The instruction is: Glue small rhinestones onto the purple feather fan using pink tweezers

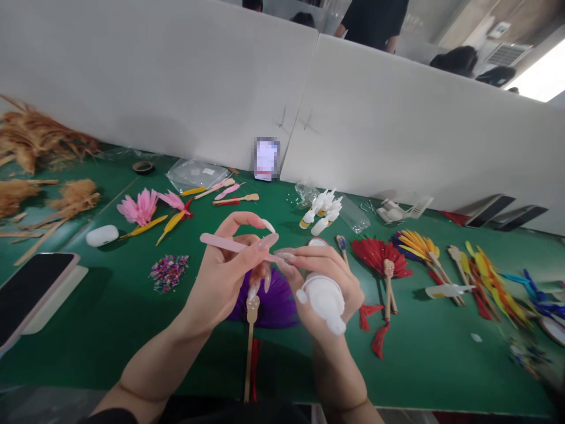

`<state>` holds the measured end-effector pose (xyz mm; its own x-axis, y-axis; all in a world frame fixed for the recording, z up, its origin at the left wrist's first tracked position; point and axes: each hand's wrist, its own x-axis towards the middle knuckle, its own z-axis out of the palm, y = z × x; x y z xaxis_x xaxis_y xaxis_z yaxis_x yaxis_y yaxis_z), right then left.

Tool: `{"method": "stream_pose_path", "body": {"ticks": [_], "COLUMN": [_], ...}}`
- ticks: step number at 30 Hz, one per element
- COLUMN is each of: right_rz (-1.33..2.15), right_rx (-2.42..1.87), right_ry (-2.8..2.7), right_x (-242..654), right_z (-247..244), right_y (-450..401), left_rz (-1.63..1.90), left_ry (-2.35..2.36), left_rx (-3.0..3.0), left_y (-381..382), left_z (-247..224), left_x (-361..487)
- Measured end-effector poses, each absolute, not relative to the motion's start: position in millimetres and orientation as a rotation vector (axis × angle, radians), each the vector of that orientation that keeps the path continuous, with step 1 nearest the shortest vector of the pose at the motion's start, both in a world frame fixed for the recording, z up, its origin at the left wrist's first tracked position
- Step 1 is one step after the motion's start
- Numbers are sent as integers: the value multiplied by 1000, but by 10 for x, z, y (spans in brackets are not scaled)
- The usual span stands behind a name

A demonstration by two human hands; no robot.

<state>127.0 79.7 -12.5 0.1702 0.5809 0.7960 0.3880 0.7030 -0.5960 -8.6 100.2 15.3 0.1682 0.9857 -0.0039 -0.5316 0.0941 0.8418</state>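
Note:
My left hand [229, 265] is closed round a thin pink stick [225, 243], which slants down to the right between both hands. In my right hand [331, 265] is a small white bottle [325, 297], tilted with its narrow end toward me. The right fingertips also meet the lower end of the pink stick. Just below my hands lies a purple feather fan [278, 306], partly hidden by them. Its wooden handle [249, 353] points toward me, with a red tassel [255, 365] beside it.
Colourful sequins [168, 272], pink feathers [139, 207] and a phone [33, 294] lie left. Glue bottles [323, 209] stand behind my right hand. A red fan [382, 256] and yellow feathers [415, 242] lie right. A lit phone [266, 159] leans on the white partition [198, 82].

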Motion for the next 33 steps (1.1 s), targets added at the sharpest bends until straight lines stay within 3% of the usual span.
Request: {"method": "stream_pose_path", "body": {"ticks": [15,20,27,33], "right_rz": [184,459,1138,1048], "right_rx": [-810,-832,-791,-733], "right_ry": [-1469,-1497,-1276,-1433], "right_x": [1294,1425,1674,1758], "right_z": [-72,-48,-56,-11], "right_y": [767,722,674,630], "left_rz": [1229,1222,1182,1171], "left_ry": [630,621,545,517], "left_rx": [763,730,536,444], "left_y": [971,958,1002,1115], "left_z": [174,167,154,134], "left_x": [-118,-105,-112,-161]}}
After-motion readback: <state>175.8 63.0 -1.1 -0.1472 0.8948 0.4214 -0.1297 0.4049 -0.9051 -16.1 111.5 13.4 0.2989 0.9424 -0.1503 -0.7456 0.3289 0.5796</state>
